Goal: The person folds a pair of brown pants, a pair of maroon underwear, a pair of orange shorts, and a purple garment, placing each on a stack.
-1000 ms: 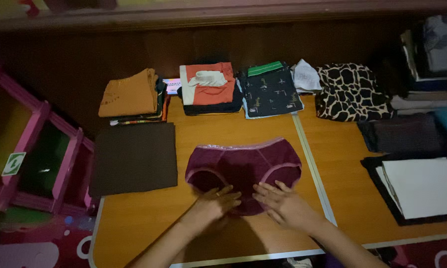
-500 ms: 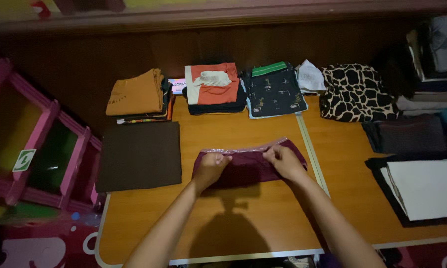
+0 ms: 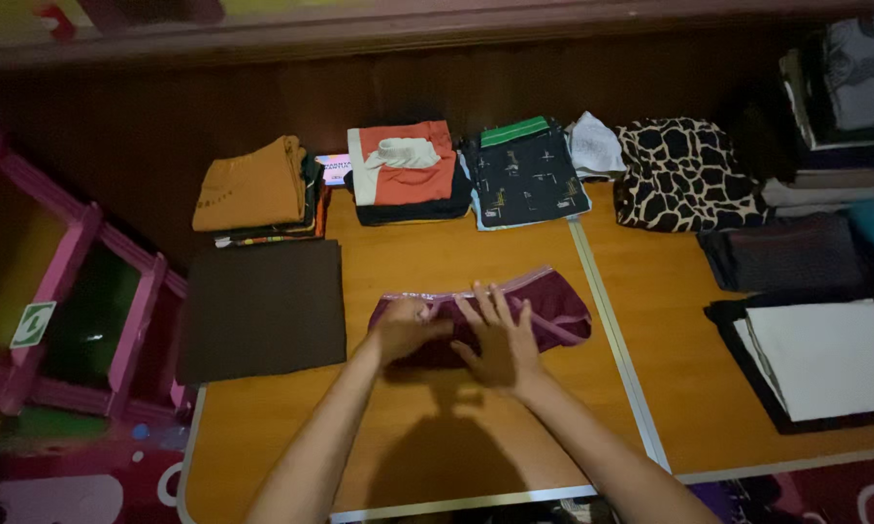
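Note:
A maroon pair of underwear (image 3: 553,309) with a pale pink waistband lies folded in half on the wooden table (image 3: 437,446). My left hand (image 3: 405,328) is curled on its left end, gripping the cloth. With fingers spread, my right hand (image 3: 495,338) lies flat on the middle of the garment. The garment's right end sticks out past my right hand.
A flat dark brown cloth (image 3: 262,311) lies left of the garment. Folded stacks line the back: orange (image 3: 252,184), orange-and-white (image 3: 403,170), dark patterned (image 3: 527,175), giraffe-print (image 3: 684,175). Dark and white folded pieces (image 3: 825,354) sit at right. A pink shelf (image 3: 78,301) stands at left.
The bottom of the underwear was folded up to the waistband. My right hand then moved left from the right end to the middle and spread flat; my left hand stayed at the left end.

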